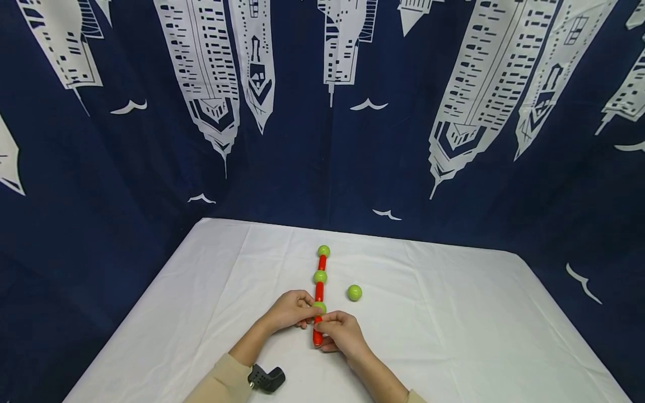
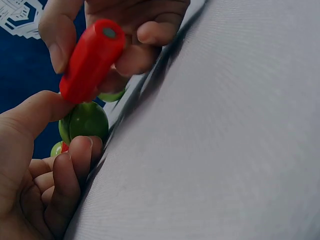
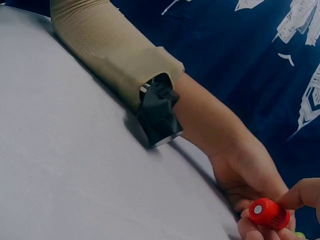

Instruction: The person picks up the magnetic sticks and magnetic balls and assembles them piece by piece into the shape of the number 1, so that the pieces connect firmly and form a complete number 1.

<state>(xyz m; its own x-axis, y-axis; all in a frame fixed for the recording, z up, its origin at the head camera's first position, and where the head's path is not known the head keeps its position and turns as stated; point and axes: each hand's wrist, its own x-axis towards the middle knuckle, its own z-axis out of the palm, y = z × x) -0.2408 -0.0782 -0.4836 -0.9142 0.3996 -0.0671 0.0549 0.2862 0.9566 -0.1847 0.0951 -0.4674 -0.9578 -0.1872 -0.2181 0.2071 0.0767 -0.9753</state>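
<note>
A straight chain of green balls and red rods runs away from me on the white cloth in the head view. Its far ball point(image 1: 323, 251), a far rod point(image 1: 322, 262), the middle ball point(image 1: 319, 276) and another rod point(image 1: 319, 291) line up. My left hand point(image 1: 291, 310) pinches the nearest ball of the chain point(image 2: 89, 122) between thumb and fingers. Against that ball stands the nearest red rod point(image 2: 93, 60), its free end showing a small grey disc. My right hand point(image 1: 345, 333) grips this rod between thumb and fingers from the right side.
A loose green ball point(image 1: 354, 292) lies to the right of the chain. The white cloth point(image 1: 453, 313) covers the table, and a dark blue curtain point(image 1: 327, 168) with white buildings hangs behind it. A black wrist camera point(image 3: 159, 115) sticks out at my left sleeve point(image 3: 110, 45).
</note>
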